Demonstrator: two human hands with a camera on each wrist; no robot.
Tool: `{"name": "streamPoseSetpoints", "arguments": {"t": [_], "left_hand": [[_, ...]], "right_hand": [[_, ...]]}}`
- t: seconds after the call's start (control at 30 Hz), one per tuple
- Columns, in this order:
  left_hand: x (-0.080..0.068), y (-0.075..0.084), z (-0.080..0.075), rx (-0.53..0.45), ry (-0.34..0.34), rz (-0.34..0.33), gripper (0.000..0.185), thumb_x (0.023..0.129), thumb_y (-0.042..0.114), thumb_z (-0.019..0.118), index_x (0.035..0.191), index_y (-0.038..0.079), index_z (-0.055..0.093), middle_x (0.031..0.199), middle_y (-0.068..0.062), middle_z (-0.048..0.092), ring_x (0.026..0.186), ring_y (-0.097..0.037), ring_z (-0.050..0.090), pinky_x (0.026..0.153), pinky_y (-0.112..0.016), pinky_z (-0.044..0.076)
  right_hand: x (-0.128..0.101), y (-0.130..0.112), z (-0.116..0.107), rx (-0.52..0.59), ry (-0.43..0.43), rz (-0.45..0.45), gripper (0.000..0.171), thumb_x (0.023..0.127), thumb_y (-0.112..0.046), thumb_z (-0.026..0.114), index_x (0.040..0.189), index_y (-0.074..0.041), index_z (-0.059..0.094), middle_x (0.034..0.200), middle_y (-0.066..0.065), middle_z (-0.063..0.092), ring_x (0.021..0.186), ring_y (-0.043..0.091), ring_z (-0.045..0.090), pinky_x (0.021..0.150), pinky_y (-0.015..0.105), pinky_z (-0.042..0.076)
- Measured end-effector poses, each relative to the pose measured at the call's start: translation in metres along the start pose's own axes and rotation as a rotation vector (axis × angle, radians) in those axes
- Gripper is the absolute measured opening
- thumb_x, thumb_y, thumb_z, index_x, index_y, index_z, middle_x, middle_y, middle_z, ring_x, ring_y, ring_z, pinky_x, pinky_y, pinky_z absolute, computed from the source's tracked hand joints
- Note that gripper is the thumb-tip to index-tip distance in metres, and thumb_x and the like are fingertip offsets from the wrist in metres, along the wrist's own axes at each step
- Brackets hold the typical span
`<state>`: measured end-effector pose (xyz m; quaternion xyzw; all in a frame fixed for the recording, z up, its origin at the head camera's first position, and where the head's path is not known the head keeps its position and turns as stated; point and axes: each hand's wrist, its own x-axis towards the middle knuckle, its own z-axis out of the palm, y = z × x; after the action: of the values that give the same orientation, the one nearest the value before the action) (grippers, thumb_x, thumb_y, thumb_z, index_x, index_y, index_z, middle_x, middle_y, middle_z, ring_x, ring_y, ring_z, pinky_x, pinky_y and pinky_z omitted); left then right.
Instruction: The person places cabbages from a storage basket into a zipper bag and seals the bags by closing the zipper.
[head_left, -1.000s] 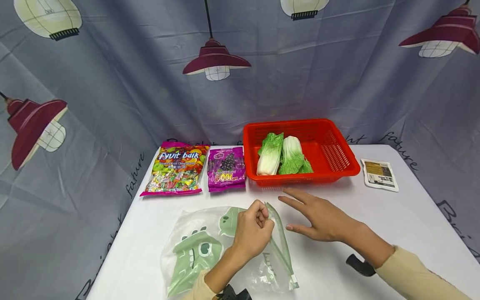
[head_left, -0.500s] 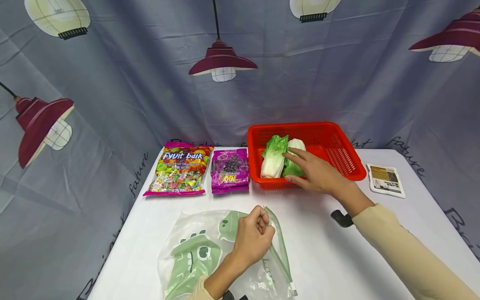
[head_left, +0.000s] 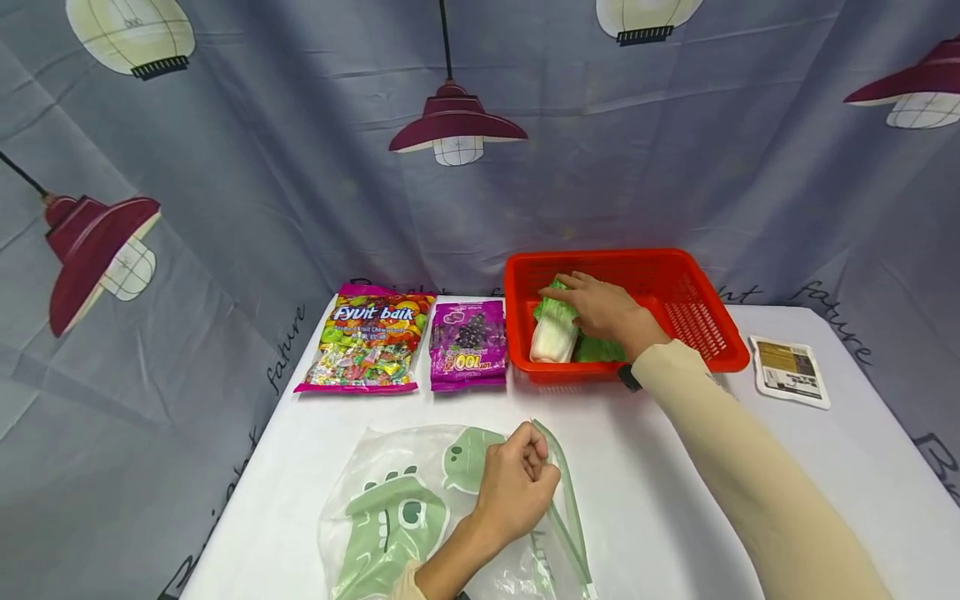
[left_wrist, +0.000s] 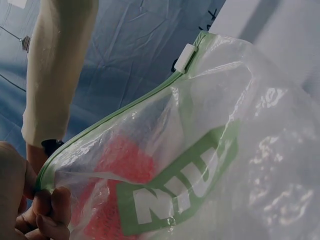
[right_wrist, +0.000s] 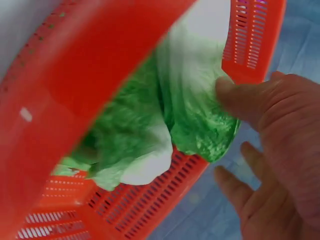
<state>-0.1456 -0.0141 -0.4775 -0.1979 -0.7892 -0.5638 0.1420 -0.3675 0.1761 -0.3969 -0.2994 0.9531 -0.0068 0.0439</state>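
In the head view my left hand pinches the green zip edge of a clear bag printed with green cartoon monsters. The left wrist view shows its fingers at one end of that edge, with a white slider at the other. My right hand reaches over a red plastic basket, fingers spread above a napa cabbage. From the right wrist, the thumb overlaps this cabbage's leafy end, its fingers apart beyond it. A second cabbage lies alongside, partly hidden by the hand.
Left of the basket lie a purple grape candy bag and a larger Fyvit baik candy bag. A small white-edged packet lies on the white table at right. Grey printed curtain surrounds the table.
My right hand has moved forward from above the table into the basket, over the cabbages. The left hand keeps its pinch on the bag edge. The head view has shifted slightly.
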Motion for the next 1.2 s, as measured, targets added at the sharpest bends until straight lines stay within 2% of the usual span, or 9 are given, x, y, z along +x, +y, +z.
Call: {"name": "streamPoseSetpoints", "arguments": {"t": [0.1,0.2,0.3,0.47,0.57,0.67,0.87,1.03,1.2], "left_hand": [[-0.001,-0.001,-0.001,0.005,0.005,-0.009,0.024,0.067,-0.005,0.057,0.080,0.014,0.049,0.055,0.012,0.042,0.045,0.006,0.036,0.038,-0.013,0.031],[0.000,-0.002,-0.001,-0.005,-0.005,-0.024,0.024,0.067,-0.005,0.056,0.080,0.014,0.049,0.055,0.012,0.042,0.046,0.006,0.036,0.039,-0.012,0.031],[0.000,-0.002,-0.002,-0.006,-0.012,-0.013,0.024,0.067,-0.006,0.055,0.081,0.013,0.049,0.055,0.012,0.043,0.046,0.007,0.036,0.039,-0.012,0.032],[0.000,-0.004,-0.004,0.019,-0.012,0.019,0.025,0.066,-0.006,0.056,0.080,0.013,0.048,0.055,0.011,0.043,0.045,0.007,0.036,0.037,-0.013,0.031],[0.000,-0.005,-0.007,0.038,-0.004,0.028,0.026,0.066,-0.005,0.057,0.080,0.014,0.048,0.055,0.012,0.043,0.045,0.007,0.036,0.037,-0.013,0.031],[0.000,-0.007,-0.010,0.052,0.003,0.030,0.026,0.066,-0.005,0.057,0.081,0.014,0.048,0.055,0.012,0.042,0.045,0.007,0.036,0.036,-0.013,0.031],[-0.002,-0.007,-0.010,0.042,0.001,0.013,0.025,0.065,-0.005,0.056,0.082,0.012,0.049,0.054,0.012,0.042,0.044,0.008,0.035,0.035,-0.013,0.030],[-0.003,-0.006,-0.012,0.030,-0.002,-0.005,0.024,0.066,-0.006,0.056,0.084,0.008,0.051,0.054,0.012,0.043,0.044,0.008,0.035,0.035,-0.013,0.030],[-0.002,-0.005,-0.012,0.031,-0.004,-0.013,0.026,0.066,-0.006,0.056,0.086,0.011,0.051,0.053,0.011,0.043,0.044,0.007,0.036,0.037,-0.013,0.032]], "right_hand": [[0.010,-0.003,-0.002,-0.055,-0.071,0.022,0.072,0.088,0.005,0.058,0.152,-0.022,0.037,0.158,0.019,0.024,0.143,0.043,0.021,0.084,0.051,0.052],[0.015,-0.003,0.000,-0.097,-0.123,0.047,0.071,0.089,0.006,0.056,0.152,-0.022,0.037,0.158,0.020,0.023,0.142,0.043,0.021,0.101,0.060,0.038],[0.018,-0.001,0.004,-0.123,-0.160,0.071,0.071,0.089,0.005,0.056,0.152,-0.023,0.038,0.158,0.019,0.023,0.142,0.043,0.021,0.103,0.062,0.035],[0.020,0.001,0.011,-0.143,-0.174,0.072,0.071,0.086,0.004,0.061,0.149,-0.024,0.043,0.156,0.022,0.026,0.139,0.046,0.026,0.092,0.060,0.046],[0.022,-0.001,0.011,-0.122,-0.191,0.070,0.071,0.084,0.008,0.057,0.147,-0.023,0.047,0.154,0.025,0.028,0.134,0.050,0.033,0.075,0.050,0.055],[0.024,-0.005,0.008,-0.095,-0.211,0.067,0.068,0.084,0.010,0.054,0.144,-0.022,0.051,0.148,0.028,0.036,0.127,0.055,0.039,0.070,0.047,0.056],[0.025,-0.002,0.005,-0.116,-0.165,0.001,0.056,0.080,0.002,0.071,0.131,-0.020,0.065,0.130,0.021,0.054,0.111,0.046,0.052,0.082,0.053,0.052],[0.023,0.000,0.002,-0.113,-0.087,-0.060,0.051,0.075,-0.003,0.081,0.123,-0.018,0.070,0.123,0.017,0.060,0.111,0.047,0.052,0.082,0.053,0.053],[0.016,0.002,-0.006,-0.131,0.007,-0.075,0.053,0.076,-0.006,0.082,0.126,-0.016,0.068,0.129,0.020,0.057,0.116,0.048,0.048,0.084,0.052,0.051]]}}
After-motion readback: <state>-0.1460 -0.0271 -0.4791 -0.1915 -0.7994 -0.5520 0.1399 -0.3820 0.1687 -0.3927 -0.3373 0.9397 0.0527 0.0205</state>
